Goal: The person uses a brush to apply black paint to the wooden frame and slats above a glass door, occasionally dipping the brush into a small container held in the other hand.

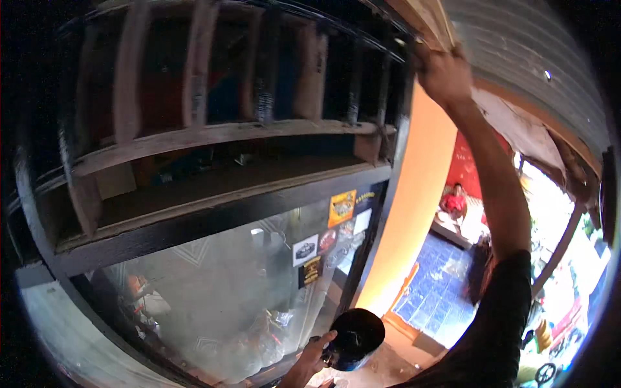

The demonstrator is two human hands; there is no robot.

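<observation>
My left hand (309, 363) holds a round dark cup (363, 331) at the bottom, its thumb over the rim; the inside is black and glossy. High at the upper right, my right hand (446, 74) is closed against the top corner of a slatted wooden window frame (213, 221). What its fingers grip is too small and blurred to name. The frame's lower rail and side post look black and shiny. Several upright slats (197, 64) are brownish bare wood, while others, such as the dark slat (266, 71), are black.
Below the slats is a glass pane (213, 291) with stickers (342, 208). An orange wall (414, 174) stands beside the frame, and corrugated roofing (537, 52) hangs overhead. Farther back, a person in red (454, 202) sits above blue floor tiles (435, 284).
</observation>
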